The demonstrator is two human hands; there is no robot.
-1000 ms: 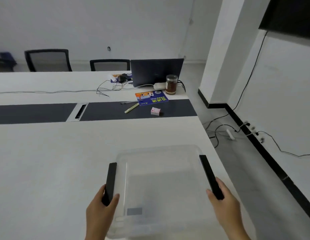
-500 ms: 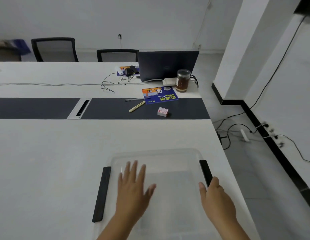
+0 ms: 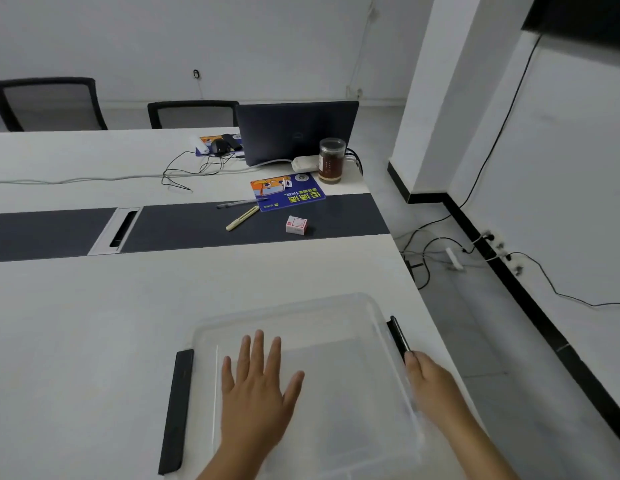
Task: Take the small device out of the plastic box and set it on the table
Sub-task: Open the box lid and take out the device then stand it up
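Head view, looking down: left hand [image 3: 258, 386] spread flat, fingers splayed, palm pressed on the clear lid of the plastic box [image 3: 301, 327], gripping nothing; probably there to pin the box steady on the counter [image 3: 94, 323]. Right hand [image 3: 431, 386] curled at the box's right edge, fingertips at the near end of the black right latch [image 3: 398, 336]; too blurred to say whether closed around it or only touching, but placed as if to flip it. On the box's left side, black left latch [image 3: 178, 407] swung out and lying away from the wall, so likely already released.

Small device not visible: nothing distinct showing through the cloudy lid, so presumably inside the box, beneath the left hand's palm or just beyond it, out of reach until the lid comes off.

Well beyond the box, across the dark strip: yellow pen [image 3: 242, 218], small red-and-white carton [image 3: 296, 225], blue booklet [image 3: 289, 194], jar [image 3: 331, 161], laptop [image 3: 296, 133].
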